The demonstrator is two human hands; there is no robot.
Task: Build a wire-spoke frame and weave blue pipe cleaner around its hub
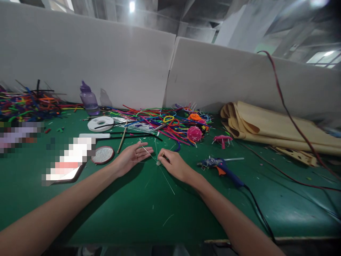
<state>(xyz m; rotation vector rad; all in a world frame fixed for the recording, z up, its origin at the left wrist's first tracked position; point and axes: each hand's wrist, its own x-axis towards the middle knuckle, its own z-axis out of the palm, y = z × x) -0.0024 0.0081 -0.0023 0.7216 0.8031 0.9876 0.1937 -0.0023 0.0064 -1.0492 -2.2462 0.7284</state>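
Note:
Near the middle of the table my right hand (174,165) is closed in a pinch on a small piece, its tip tan and stick-like. At its lower end sits a little pale hub (158,163), from which thin whitish strands (167,183) spread several ways. My left hand (134,156) lies palm up beside it, fingers stretched out and apart. Some strands reach over or against the left fingers; whether they touch I cannot tell. To the right of my right hand rests a blue glue gun (226,170) with an orange trigger and a clear glue stick.
Colourful pipe cleaners (170,122) are heaped behind the hands, near a pink pompom-like piece (194,133). A white spool (100,123), a round bead-filled dish (102,155) and a purple bottle (89,99) are at left. Folded brown paper (271,128) lies right; a dark-red cable (282,99) hangs down.

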